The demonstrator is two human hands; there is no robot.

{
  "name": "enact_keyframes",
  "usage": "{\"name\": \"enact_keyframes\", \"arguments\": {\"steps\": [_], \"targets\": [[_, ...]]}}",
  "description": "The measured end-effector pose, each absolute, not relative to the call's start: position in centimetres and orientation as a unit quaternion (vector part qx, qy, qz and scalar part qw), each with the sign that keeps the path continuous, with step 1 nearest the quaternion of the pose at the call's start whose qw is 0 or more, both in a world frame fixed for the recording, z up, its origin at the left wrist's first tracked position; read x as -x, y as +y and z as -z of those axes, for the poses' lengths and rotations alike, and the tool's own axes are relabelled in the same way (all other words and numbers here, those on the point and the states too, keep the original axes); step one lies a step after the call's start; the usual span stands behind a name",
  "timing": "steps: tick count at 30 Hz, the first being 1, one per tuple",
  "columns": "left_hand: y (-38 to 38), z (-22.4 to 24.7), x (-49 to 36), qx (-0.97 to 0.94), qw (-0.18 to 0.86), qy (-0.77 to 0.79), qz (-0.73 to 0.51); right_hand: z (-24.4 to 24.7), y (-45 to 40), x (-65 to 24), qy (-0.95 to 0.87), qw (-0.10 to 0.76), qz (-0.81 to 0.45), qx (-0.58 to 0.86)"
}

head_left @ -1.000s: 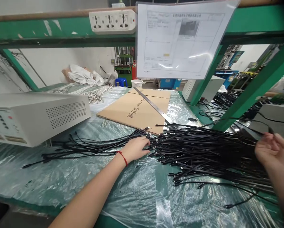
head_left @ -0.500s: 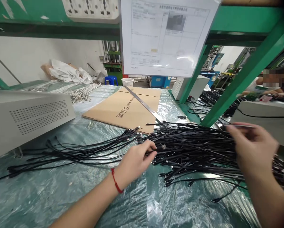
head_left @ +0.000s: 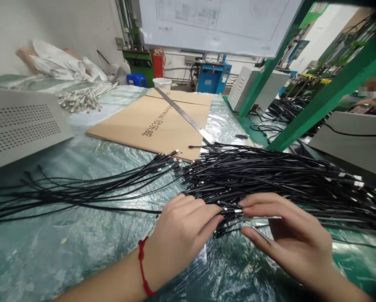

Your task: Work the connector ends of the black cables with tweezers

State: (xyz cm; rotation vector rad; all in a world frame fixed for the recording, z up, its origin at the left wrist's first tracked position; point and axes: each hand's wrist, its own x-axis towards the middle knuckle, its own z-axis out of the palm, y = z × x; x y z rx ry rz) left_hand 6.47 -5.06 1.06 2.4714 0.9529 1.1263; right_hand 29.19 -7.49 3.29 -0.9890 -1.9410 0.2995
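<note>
My left hand [head_left: 188,226], with a red cord bracelet on the wrist, pinches a black USB cable [head_left: 128,209] near its plug. The plug's metal end [head_left: 237,211] points right, toward my right fingertips. My right hand [head_left: 288,235] holds thin, shiny metal strips that look like tweezers [head_left: 263,237], one along the thumb and one under the fingers. The fingertips are close to the plug; whether they touch it I cannot tell. Behind both hands lies a thick pile of black cables [head_left: 263,172]. A smaller bunch of cables [head_left: 81,184] spreads out at the left.
A flat cardboard sheet [head_left: 163,121] lies beyond the cables, with a steel ruler [head_left: 184,115] across it. Grey metal boxes [head_left: 24,126] stand at left and right. A green post [head_left: 326,92] slants at right. A paper sheet [head_left: 219,25] hangs ahead. Another person's arm is at far right.
My right hand has come left and down from the right end of the pile to beside my left hand. The left hand still holds the cable plug. The view has tilted down.
</note>
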Motion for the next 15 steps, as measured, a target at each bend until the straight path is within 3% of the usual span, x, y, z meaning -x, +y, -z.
{"name": "enact_keyframes", "arguments": {"steps": [15], "targets": [[-6.1, -1.9, -6.7, -0.854, 0.091, 0.347, -0.378, -2.5, -7.6, -27.7, -0.828, 0.433, -0.078, 0.349]]}}
